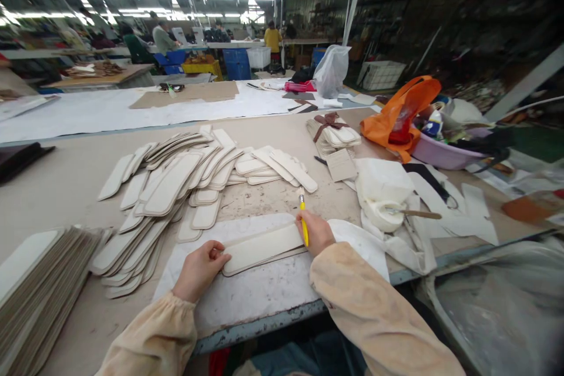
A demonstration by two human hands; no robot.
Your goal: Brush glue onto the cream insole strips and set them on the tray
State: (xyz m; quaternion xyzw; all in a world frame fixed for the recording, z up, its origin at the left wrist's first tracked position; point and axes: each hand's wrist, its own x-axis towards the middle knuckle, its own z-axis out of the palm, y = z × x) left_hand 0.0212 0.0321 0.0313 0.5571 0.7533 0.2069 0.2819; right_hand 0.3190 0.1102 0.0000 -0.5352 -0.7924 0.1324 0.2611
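Observation:
A long pale panel with rounded corners [264, 247] lies over another like it on a white sheet [247, 299] in front of me. My left hand [200, 267] pinches the left end of the upper panel between thumb and fingers. At the panel's right end, my right hand [317, 232] is closed around a yellow-handled brush [304, 223]. The brush's metal collar and pale tip point away from me. Beyond my hands, many similar panels [170, 185] are fanned out in overlapping rows.
At the left stands a tall stack of panels [48, 282]. To the right are a white roll [385, 211] with a wooden stick [416, 213] on it, a tied bundle [335, 135], an orange bag [400, 111] and a lilac basin [449, 153]. Plastic sheeting [502, 305] hangs near the table's front edge.

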